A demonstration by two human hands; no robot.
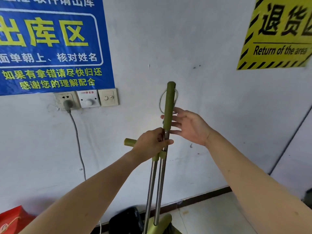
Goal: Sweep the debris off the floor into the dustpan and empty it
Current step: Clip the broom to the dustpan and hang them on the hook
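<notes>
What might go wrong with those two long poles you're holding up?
Only the left hand grips the poles; the right hand is open by the broom handle, so it might slip or tip. Swung leftwards, the poles might catch the grey cord hanging from the wall socket.

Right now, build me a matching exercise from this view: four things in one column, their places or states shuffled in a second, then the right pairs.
Things
1. left hand
2. right hand
3. grey plug
4. red bag

Places or states
A. seated in the wall socket
B. open, fingers spread beside the green grip
C. bottom left corner of the view
D. gripping the metal shaft

Pairs: 1-D, 2-B, 3-A, 4-C
</notes>
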